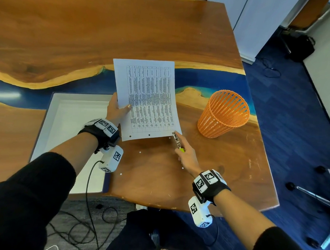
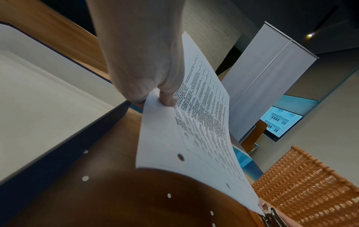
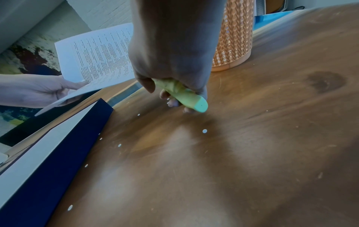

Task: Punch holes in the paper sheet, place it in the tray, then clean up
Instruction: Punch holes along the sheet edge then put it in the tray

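A printed paper sheet (image 1: 148, 99) is held above the wooden table, its near edge showing two punched holes (image 1: 149, 135). My left hand (image 1: 118, 109) pinches the sheet's left edge, thumb on top (image 2: 167, 99). My right hand (image 1: 185, 154) grips a hole punch (image 1: 176, 141) with a metal head and green handle (image 3: 184, 95); the head sits at the sheet's near right corner. The paper sheet (image 2: 196, 130) curves downward toward the punch (image 2: 270, 215). Whether the punch's jaws are around the corner I cannot tell.
A white tray (image 1: 47, 123) with dark blue sides lies left of the sheet. An orange mesh basket (image 1: 224, 114) stands at the right. Several small white paper dots (image 1: 140, 152) lie scattered on the table (image 1: 158, 181) near its front edge.
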Tool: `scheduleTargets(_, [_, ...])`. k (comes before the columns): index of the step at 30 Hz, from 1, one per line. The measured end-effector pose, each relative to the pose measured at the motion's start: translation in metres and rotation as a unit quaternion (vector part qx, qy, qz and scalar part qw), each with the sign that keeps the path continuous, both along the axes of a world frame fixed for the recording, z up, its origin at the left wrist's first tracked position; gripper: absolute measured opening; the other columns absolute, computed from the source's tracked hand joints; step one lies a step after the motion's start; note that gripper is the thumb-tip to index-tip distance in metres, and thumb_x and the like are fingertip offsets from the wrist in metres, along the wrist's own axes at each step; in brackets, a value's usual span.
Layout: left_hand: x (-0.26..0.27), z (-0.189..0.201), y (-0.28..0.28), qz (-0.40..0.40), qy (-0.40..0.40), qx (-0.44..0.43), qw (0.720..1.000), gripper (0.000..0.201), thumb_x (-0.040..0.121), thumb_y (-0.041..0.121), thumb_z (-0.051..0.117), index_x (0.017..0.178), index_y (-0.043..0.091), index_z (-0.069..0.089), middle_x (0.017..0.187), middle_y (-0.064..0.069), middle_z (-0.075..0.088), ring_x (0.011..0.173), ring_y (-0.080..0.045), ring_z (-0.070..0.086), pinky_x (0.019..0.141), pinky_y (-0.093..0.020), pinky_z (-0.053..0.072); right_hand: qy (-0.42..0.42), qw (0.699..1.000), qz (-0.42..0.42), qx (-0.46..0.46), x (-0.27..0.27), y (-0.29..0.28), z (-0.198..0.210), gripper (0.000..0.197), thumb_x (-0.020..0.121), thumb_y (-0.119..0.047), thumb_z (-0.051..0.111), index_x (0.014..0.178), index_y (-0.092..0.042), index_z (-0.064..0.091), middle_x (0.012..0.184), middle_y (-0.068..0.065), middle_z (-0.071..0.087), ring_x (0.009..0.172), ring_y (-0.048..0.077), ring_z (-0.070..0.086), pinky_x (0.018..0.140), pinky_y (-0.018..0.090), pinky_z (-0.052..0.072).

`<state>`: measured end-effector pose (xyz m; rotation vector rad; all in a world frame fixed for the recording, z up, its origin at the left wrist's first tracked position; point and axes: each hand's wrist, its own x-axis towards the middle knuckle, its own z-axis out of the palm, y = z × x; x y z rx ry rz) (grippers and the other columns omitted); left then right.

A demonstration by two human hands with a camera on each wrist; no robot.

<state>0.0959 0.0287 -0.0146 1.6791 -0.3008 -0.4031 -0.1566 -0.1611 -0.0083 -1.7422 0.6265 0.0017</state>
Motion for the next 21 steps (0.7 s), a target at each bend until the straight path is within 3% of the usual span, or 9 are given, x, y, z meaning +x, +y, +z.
scheduleTargets(3, [0.000,-0.001,0.002,0.003,0.001,0.001,1.000,0.079,0.070,0.039,0.075,0.136,0.013,0.042,0.135,-0.013,0.057,0.123,-0.033,0.057,0.097,-0.062,0.047,0.013,1.000,-0.020,-0.003,-0.005,-0.006,-0.006,0.069,0.084,0.000,0.046,0.131,-0.050,0.036,0.094,-0.012,0.060,0.054,-0.001,0.049,0.060,0.019,0.043])
scheduleTargets(5, [0.004,-0.004,0.008,0.008,0.003,0.010,1.000,0.083,0.068,0.047,0.078,0.137,0.017,0.043,0.136,-0.010,0.057,0.125,-0.032,0.056,0.098,-0.062,0.046,0.042,0.998,-0.044,-0.021,-0.013,-0.015,-0.011,0.067,0.085,-0.003,0.046,0.131,-0.050,0.031,0.102,-0.004,0.061,0.066,0.006,0.053,0.065,0.024,0.045])
scheduleTargets(8, [0.006,-0.008,0.015,0.005,-0.006,0.027,1.000,0.088,0.066,0.058,0.078,0.138,0.022,0.042,0.138,-0.008,0.056,0.127,-0.031,0.054,0.099,-0.062,0.045,0.160,0.980,-0.064,-0.104,-0.031,-0.034,-0.022,0.044,0.091,-0.019,0.047,0.130,-0.028,0.028,0.123,0.010,0.054,0.096,0.026,0.056,0.084,0.039,0.045])
scheduleTargets(10, [0.002,-0.006,0.016,0.011,-0.011,0.026,1.000,0.087,0.068,0.053,0.078,0.139,0.019,0.041,0.138,-0.010,0.055,0.127,-0.032,0.053,0.100,-0.062,0.044,0.255,0.943,-0.068,-0.202,-0.044,-0.046,-0.031,0.034,0.093,-0.028,0.045,0.122,-0.015,0.033,0.126,0.013,0.047,0.113,0.034,0.047,0.094,0.049,0.038])
scheduleTargets(12, [-0.003,-0.006,0.016,0.015,-0.017,0.023,0.999,0.082,0.071,0.042,0.074,0.140,0.015,0.040,0.138,-0.013,0.054,0.127,-0.033,0.053,0.100,-0.062,0.044,0.303,0.907,-0.078,-0.281,-0.054,-0.054,-0.038,0.035,0.093,-0.031,0.045,0.118,-0.009,0.036,0.124,0.014,0.041,0.117,0.034,0.043,0.092,0.051,0.037])
scheduleTargets(16, [-0.013,-0.003,0.013,0.005,-0.014,0.017,1.000,0.078,0.074,0.034,0.072,0.141,0.012,0.039,0.138,-0.015,0.054,0.126,-0.035,0.054,0.099,-0.063,0.044,0.323,0.861,-0.090,-0.383,-0.066,-0.065,-0.044,0.043,0.090,-0.035,0.053,0.119,-0.005,0.039,0.127,0.017,0.038,0.114,0.033,0.042,0.084,0.052,0.043])
scheduleTargets(21, [-0.022,-0.002,0.010,-0.010,0.012,0.001,1.000,0.079,0.074,0.034,0.074,0.142,0.013,0.040,0.138,-0.015,0.054,0.126,-0.035,0.054,0.098,-0.064,0.044,0.329,0.849,-0.120,-0.395,-0.063,-0.067,-0.046,0.048,0.087,-0.033,0.059,0.119,-0.002,0.041,0.127,0.020,0.039,0.112,0.036,0.040,0.080,0.053,0.044])
